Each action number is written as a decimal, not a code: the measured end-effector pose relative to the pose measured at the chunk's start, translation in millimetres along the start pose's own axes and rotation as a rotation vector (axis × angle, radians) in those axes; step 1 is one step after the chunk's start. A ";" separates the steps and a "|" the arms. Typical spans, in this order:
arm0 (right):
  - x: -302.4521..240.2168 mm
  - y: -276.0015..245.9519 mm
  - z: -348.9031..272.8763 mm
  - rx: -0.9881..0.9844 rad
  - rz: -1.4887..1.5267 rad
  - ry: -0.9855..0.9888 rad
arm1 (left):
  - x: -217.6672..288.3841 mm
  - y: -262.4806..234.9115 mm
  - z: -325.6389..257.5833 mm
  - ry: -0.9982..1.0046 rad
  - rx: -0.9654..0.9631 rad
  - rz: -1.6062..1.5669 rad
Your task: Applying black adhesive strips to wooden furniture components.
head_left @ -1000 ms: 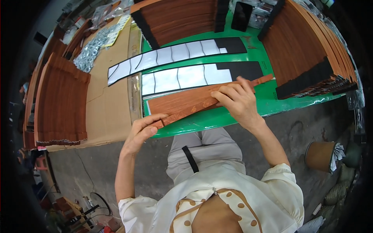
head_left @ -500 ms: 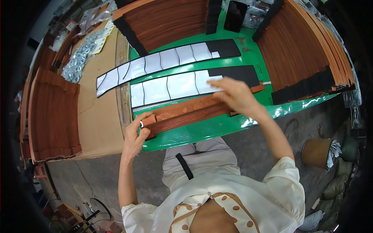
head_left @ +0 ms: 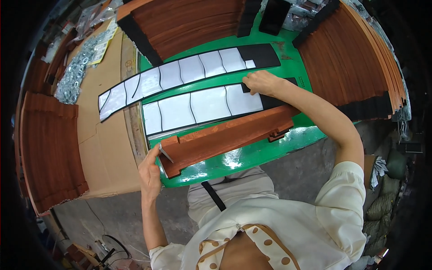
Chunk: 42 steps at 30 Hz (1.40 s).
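A long reddish-brown wood-grain channel piece (head_left: 225, 139) lies tilted along the near edge of the green table, its hollow side toward me. My left hand (head_left: 150, 174) grips its left end, thumb and fingers closed against the end edge, where a pale strip shows. Beyond it lies a black strip with white panels (head_left: 207, 105), split by wavy dark lines. My right hand (head_left: 264, 84) is over that strip's right part, fingers curled in a pinch beside the stepped edge of the last white panel. Whatever is between those fingertips is hidden.
A second black strip with white panels (head_left: 171, 74) lies farther back. Stacks of brown wood-grain pieces stand at the left (head_left: 49, 148), back (head_left: 189, 29) and right (head_left: 346, 58). A dark phone-like slab (head_left: 272, 17) and a pile of metal rings (head_left: 74, 76) lie behind.
My right hand has moved from above the channel piece to the near paneled strip. The channel piece has tilted, showing more of its hollow side. My left hand stays at its end.
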State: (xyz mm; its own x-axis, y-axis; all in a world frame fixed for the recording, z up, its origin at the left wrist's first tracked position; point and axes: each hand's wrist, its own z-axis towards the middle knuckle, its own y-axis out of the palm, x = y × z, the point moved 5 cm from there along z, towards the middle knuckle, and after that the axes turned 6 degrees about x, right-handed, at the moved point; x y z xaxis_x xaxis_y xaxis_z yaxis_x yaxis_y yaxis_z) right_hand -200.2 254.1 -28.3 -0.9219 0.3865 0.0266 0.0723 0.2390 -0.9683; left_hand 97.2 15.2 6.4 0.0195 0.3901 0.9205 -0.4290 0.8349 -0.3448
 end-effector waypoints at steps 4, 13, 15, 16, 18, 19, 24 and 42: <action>-3.5 6.7 -9.0 0.111 -0.069 -0.045 | 19.1 6.3 5.9 0.005 -0.063 0.017; -12.6 3.7 -12.7 0.228 -0.093 -0.129 | 19.3 7.4 -6.5 0.043 -0.129 -0.004; -15.8 2.3 -17.2 0.219 -0.125 -0.131 | 30.4 7.8 -0.7 0.133 -0.209 0.015; -18.7 2.5 -19.0 0.211 -0.150 -0.134 | 36.4 9.6 1.7 0.219 -0.292 0.039; -20.4 5.2 -24.1 0.255 -0.155 -0.118 | 27.1 -2.2 11.9 0.201 -0.273 -0.034; -18.7 7.8 -27.3 0.291 -0.158 -0.097 | 22.5 -3.8 20.5 0.181 -0.261 -0.114; -23.1 14.1 -21.4 0.309 -0.155 -0.121 | 0.5 28.4 81.6 0.185 -0.322 0.344; 24.5 7.4 -38.6 0.582 0.528 0.527 | -8.2 43.7 83.2 -0.005 -0.325 0.756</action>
State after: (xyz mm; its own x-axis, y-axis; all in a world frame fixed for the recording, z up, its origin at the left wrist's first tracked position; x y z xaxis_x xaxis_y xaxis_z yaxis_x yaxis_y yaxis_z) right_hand -207.6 299.7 -25.2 -0.5231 0.7047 -0.4793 0.0987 -0.5084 -0.8554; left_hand 3.1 16.2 -0.9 -0.1746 0.8911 0.4190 -0.0415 0.4184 -0.9073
